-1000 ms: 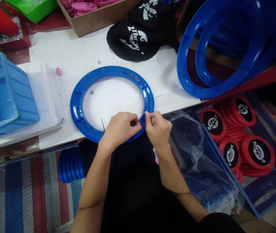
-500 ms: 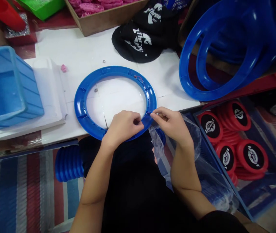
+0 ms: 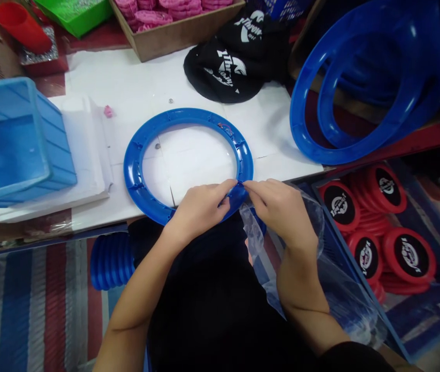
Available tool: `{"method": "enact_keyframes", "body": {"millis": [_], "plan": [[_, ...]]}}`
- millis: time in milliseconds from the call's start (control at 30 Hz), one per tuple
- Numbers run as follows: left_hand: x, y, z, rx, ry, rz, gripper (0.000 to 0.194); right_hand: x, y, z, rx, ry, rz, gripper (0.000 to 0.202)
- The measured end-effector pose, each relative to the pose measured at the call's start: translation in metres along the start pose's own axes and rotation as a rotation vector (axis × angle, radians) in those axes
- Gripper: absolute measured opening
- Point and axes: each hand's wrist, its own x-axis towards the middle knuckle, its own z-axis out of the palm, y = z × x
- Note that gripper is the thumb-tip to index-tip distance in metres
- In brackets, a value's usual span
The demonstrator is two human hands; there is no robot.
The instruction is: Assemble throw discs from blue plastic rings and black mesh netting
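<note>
Blue ring [image 3: 189, 116] | left hand [image 3: 200, 209], right hand [image 3: 282, 209] | close together at edge

A glossy blue is worn by the ring [image 3: 134, 160] at the grip, and is repeated in the hoops [image 3: 298, 119] to its right. Beyond the grip, black cloth [image 3: 239, 57] is printed with white lettering, and pink pieces [image 3: 153, 18] are set off by a brown box [image 3: 189, 33]. Left of the grip, a bin [image 3: 55, 142] is coloured light blue; at its lower left, sheeting [image 3: 55, 305] is striped in red, blue and whitish grey. Right of the grip, red discs [image 3: 409, 256] are faced with black circles printed in white.
</note>
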Motion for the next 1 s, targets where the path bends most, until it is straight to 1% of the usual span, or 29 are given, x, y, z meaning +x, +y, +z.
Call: {"method": "enact_keyframes", "body": {"millis": [33,133,267,367,467,600,700,767,867,1000], "plan": [[0.0,0.0,0.001,0.011,0.006,0.018,0.046,-0.001,0.0,-0.001,-0.023,-0.006,-0.006,0.031],[-0.002,-0.001,0.004,0.082,0.013,0.077,0.042,0.0,0.002,-0.002,-0.058,-0.018,-0.022,0.03],[-0.002,-0.001,0.005,0.22,-0.029,0.156,0.035,0.004,0.003,-0.005,-0.046,-0.047,-0.045,0.028],[-0.001,0.0,0.004,0.284,-0.063,0.193,0.033,0.009,0.001,-0.01,-0.092,-0.094,-0.065,0.027],[0.001,0.002,0.002,0.308,-0.098,0.192,0.028,0.012,-0.001,-0.017,-0.172,-0.151,-0.088,0.028],[0.005,0.006,-0.001,0.331,-0.166,0.175,0.023,0.016,-0.005,-0.029,-0.21,-0.231,-0.115,0.029],[0.008,0.008,0.0,0.342,-0.21,0.17,0.024,0.021,-0.009,-0.034,-0.233,-0.284,-0.124,0.03],[0.009,0.008,0.001,0.351,-0.215,0.17,0.027,0.025,-0.011,-0.036,-0.255,-0.308,-0.128,0.029],[0.01,0.009,0.002,0.367,-0.215,0.172,0.03,0.028,-0.011,-0.037,-0.269,-0.306,-0.157,0.029],[0.011,0.009,0.002,0.368,-0.225,0.179,0.029,0.026,-0.006,-0.032,-0.218,-0.252,-0.194,0.029]]}}
